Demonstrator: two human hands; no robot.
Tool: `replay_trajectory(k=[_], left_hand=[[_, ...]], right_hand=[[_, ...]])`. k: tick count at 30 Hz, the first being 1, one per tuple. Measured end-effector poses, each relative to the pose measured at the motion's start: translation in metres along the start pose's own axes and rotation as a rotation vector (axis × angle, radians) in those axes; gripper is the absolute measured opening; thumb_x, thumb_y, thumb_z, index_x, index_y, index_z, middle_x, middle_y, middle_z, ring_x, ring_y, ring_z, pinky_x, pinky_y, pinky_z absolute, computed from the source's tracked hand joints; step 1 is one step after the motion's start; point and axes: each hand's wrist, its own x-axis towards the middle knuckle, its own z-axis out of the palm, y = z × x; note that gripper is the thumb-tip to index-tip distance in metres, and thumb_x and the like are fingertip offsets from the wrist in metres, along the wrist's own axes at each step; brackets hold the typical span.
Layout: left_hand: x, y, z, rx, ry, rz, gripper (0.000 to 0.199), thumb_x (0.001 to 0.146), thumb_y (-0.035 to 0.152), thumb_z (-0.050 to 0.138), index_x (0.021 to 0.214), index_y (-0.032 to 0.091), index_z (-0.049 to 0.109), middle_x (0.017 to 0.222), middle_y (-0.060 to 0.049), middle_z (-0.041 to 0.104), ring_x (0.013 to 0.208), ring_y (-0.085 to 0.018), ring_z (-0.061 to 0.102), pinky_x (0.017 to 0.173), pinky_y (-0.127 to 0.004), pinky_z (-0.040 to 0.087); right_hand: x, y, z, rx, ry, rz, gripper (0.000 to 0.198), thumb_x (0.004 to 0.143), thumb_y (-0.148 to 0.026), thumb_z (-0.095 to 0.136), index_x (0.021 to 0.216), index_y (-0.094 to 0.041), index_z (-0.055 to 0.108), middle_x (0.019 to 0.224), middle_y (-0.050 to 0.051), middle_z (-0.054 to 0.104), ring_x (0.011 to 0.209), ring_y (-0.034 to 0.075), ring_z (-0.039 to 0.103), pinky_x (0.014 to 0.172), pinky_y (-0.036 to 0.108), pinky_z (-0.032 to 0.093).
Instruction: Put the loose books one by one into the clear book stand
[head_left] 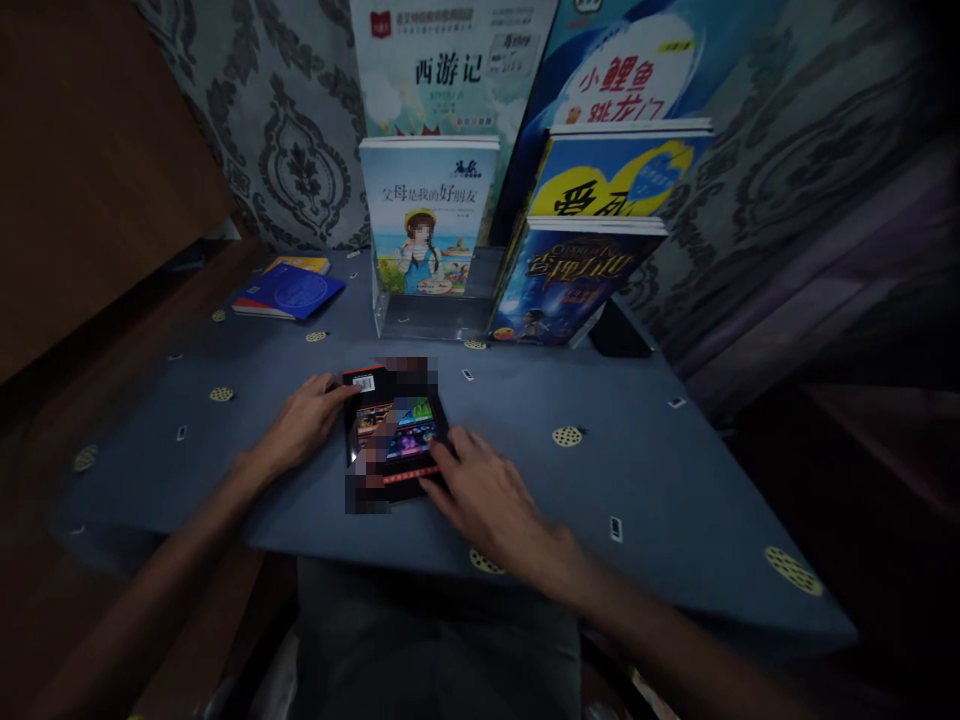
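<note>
A thin dark book (411, 440) with colourful pictures and a white barcode label lies flat near the front of the table, parts of it blurred out. My left hand (311, 412) holds its upper left edge, the fingertips beside the barcode. At the lower right edge, my right hand (487, 488) grips the same book, with the thumb below and fingers over the cover. Both hands are closed on the book's edges. The undersides of the fingers are hidden.
A clear acrylic stand (435, 318) at the back holds several upright books, among them a dark blue one (570, 285). A blue book (296, 290) lies on an orange one at the back left. The table (525, 400) has a grey-blue cloth; patterned curtains hang behind.
</note>
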Motion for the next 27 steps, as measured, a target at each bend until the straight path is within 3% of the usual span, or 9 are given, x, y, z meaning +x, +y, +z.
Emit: replay_trajectory(k=[3, 6, 9, 11, 15, 18, 23, 27], left_hand=[[0.008, 0.009, 0.006, 0.008, 0.024, -0.052, 0.038, 0.101, 0.036, 0.041, 0.125, 0.021, 0.067, 0.111, -0.01, 0.063, 0.102, -0.024, 0.059, 0.091, -0.041, 0.051], [0.009, 0.017, 0.014, 0.038, 0.072, -0.076, 0.037, 0.101, 0.04, 0.045, 0.122, 0.019, 0.066, 0.121, -0.012, 0.063, 0.111, -0.027, 0.06, 0.096, -0.045, 0.05], [0.005, 0.022, 0.021, 0.103, 0.109, -0.06, 0.035, 0.1, 0.037, 0.047, 0.125, 0.018, 0.062, 0.129, -0.014, 0.062, 0.116, -0.03, 0.059, 0.098, -0.048, 0.049], [0.003, 0.023, 0.024, 0.132, 0.116, -0.055, 0.034, 0.1, 0.033, 0.046, 0.127, 0.019, 0.06, 0.132, -0.015, 0.062, 0.117, -0.031, 0.06, 0.097, -0.048, 0.05], [0.002, 0.022, 0.026, 0.162, 0.105, -0.046, 0.035, 0.099, 0.03, 0.045, 0.129, 0.018, 0.057, 0.135, -0.016, 0.061, 0.117, -0.032, 0.061, 0.095, -0.05, 0.051], [0.003, 0.022, 0.027, 0.165, 0.106, -0.041, 0.037, 0.1, 0.032, 0.044, 0.13, 0.017, 0.058, 0.134, -0.018, 0.062, 0.118, -0.033, 0.061, 0.096, -0.051, 0.051], [0.003, 0.023, 0.027, 0.168, 0.111, -0.063, 0.036, 0.1, 0.035, 0.045, 0.128, 0.018, 0.06, 0.133, -0.017, 0.062, 0.117, -0.033, 0.061, 0.097, -0.05, 0.05], [0.003, 0.025, 0.024, 0.147, 0.103, -0.055, 0.037, 0.101, 0.036, 0.044, 0.128, 0.017, 0.06, 0.134, -0.017, 0.061, 0.118, -0.032, 0.06, 0.099, -0.05, 0.049]], right_hand=[[-0.003, -0.004, -0.006, 0.077, -0.039, -0.084, 0.027, 0.101, -0.035, 0.052, 0.115, -0.017, 0.067, 0.113, 0.014, 0.067, 0.098, 0.028, 0.067, 0.077, 0.04, 0.056], [0.018, -0.001, -0.01, 0.099, 0.037, -0.093, 0.029, 0.104, -0.033, 0.045, 0.111, -0.017, 0.068, 0.105, 0.012, 0.071, 0.095, 0.027, 0.068, 0.078, 0.04, 0.056], [0.058, -0.003, -0.003, 0.109, 0.183, -0.165, 0.034, 0.106, -0.03, 0.038, 0.123, -0.017, 0.064, 0.118, 0.013, 0.071, 0.116, 0.027, 0.062, 0.098, 0.042, 0.052], [0.086, -0.007, 0.006, 0.168, 0.231, -0.284, 0.038, 0.106, -0.028, 0.038, 0.139, -0.015, 0.055, 0.139, 0.013, 0.063, 0.131, 0.024, 0.055, 0.112, 0.04, 0.043], [0.124, -0.012, 0.025, 0.173, 0.178, -0.32, 0.047, 0.106, -0.033, 0.04, 0.144, -0.007, 0.049, 0.151, 0.017, 0.053, 0.146, 0.026, 0.042, 0.122, 0.043, 0.03], [0.128, 0.0, 0.031, 0.17, 0.187, -0.295, 0.05, 0.106, -0.037, 0.04, 0.145, -0.007, 0.049, 0.153, 0.019, 0.05, 0.149, 0.027, 0.038, 0.124, 0.047, 0.027], [0.113, 0.039, 0.031, 0.204, 0.173, -0.229, 0.048, 0.105, -0.029, 0.039, 0.148, -0.011, 0.049, 0.157, 0.017, 0.045, 0.151, 0.025, 0.035, 0.124, 0.05, 0.026], [0.102, 0.056, 0.028, 0.204, 0.118, -0.209, 0.051, 0.104, -0.033, 0.041, 0.151, -0.011, 0.044, 0.162, 0.015, 0.038, 0.154, 0.025, 0.028, 0.126, 0.052, 0.021]])
